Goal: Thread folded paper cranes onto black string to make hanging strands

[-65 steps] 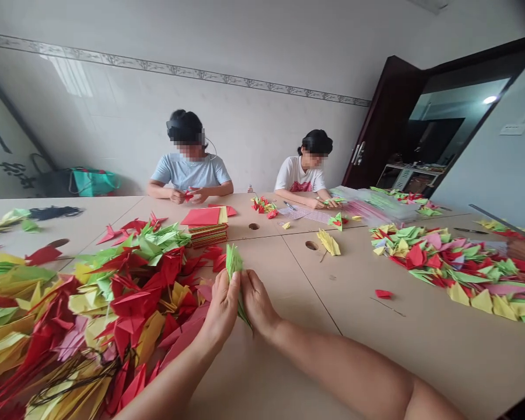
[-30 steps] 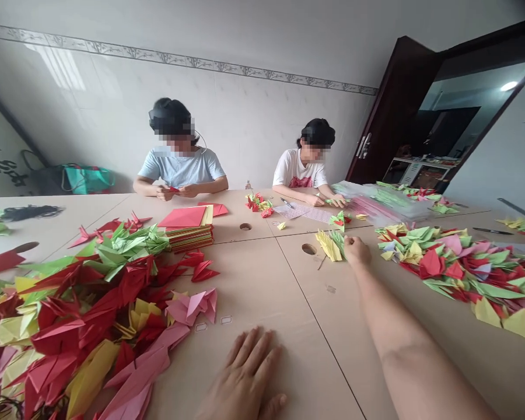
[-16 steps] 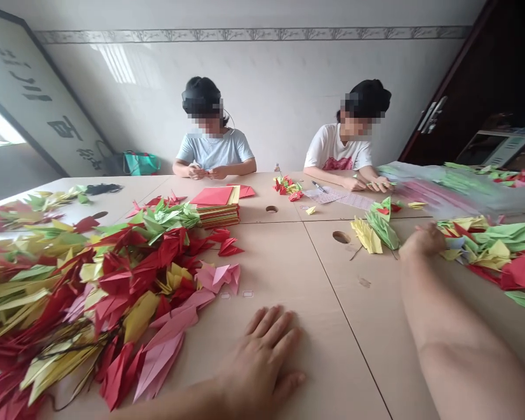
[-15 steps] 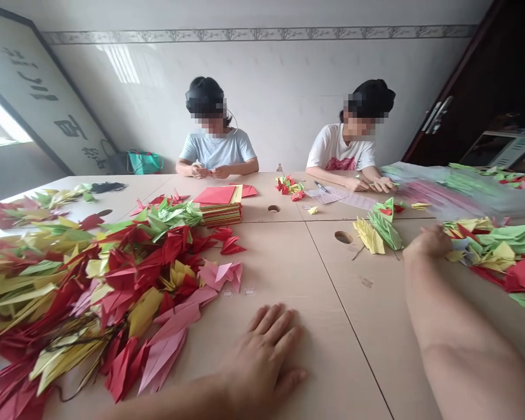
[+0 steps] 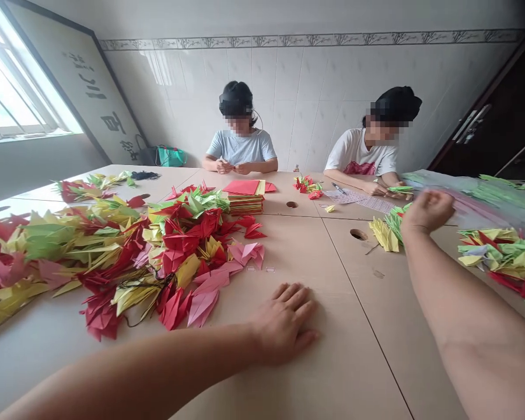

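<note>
Green origami bundle [image 5: 394, 220], a fan of pointed folded pieces packed side by side, lies on the table [image 5: 310, 251] right against a matching yellow origami bundle [image 5: 384, 235]. Being paper, each should be very light, crisp along its creases and springy as a stack, easily crumpled at the tips and likely to splay if gripped loosely. A gentle pinch across the flat sides, near the thick middle, looks the safest hold; squeezing the points would probably bend them. A dark thread [image 5: 371, 249] trails from beneath the yellow one and could snag.

Both bundles sit ahead of the person and to the right, just beyond a round table hole [image 5: 359, 234]. The right hand [image 5: 429, 211] is nearest: it is raised with fingers curled, its wrist covering part of the green bundle from this view. Whether it touches that bundle or has anything in its grasp cannot be told. The left hand [image 5: 284, 324] rests palm down with fingers spread, holding nothing, well apart from the right hand and from both bundles. Near it lies a pink origami piece [image 5: 247, 254] at the edge of a large mixed origami heap [image 5: 179, 233]. Another multicoloured origami pile [image 5: 499, 256] lies on the right, beside the forearm.

Across the table, a co-worker in white [image 5: 361, 154] leans over printed sheets [image 5: 376, 204].
</note>
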Available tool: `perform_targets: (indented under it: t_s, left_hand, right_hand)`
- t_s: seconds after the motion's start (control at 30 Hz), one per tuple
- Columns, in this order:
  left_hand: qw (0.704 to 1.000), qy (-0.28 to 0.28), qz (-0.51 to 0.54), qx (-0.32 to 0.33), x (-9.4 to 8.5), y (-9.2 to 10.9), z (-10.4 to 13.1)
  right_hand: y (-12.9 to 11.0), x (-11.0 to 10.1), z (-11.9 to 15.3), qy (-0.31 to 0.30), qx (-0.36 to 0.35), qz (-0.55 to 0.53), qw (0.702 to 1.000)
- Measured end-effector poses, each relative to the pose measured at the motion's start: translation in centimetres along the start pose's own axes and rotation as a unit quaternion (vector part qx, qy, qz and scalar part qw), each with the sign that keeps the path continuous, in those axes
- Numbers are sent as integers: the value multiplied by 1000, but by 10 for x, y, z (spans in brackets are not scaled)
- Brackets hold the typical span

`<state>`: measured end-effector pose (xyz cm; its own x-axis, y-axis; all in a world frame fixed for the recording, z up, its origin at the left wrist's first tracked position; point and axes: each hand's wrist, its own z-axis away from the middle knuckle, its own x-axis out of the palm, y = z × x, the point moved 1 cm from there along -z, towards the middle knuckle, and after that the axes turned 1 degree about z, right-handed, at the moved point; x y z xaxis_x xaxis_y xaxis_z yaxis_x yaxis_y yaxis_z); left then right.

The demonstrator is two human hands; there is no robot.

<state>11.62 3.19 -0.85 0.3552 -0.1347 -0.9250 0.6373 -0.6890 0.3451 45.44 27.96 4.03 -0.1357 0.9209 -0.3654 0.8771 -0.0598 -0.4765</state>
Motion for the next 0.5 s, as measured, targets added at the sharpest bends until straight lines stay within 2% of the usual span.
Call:
perform_targets:
  t_s: [0.07,0.13,0.23,0.3,0.4,0.5]
  left_hand:
    - [1000,7,-15,0,2,0,2]
    - [999,28,-37,25,4,-1,4]
    - [987,83,-81,116,4,0,6]
    - [973,109,-109,171,3,7,6]
    - [956,107,-145,232,-2,34,5]
    - [932,40,-167,320,-6,75,1]
  right_hand:
    - [-32,0,10,-46,-77,2,996]
    - [-63,-1,31,-111,-190,-4,975]
    - [-102,-4,78,-207,-346,-20,915]
    - [-121,-6,111,-250,-411,-27,876]
    - [-142,-8,152,-291,-459,-27,839]
    - [-161,-11,175,-303,-473,-21,827]
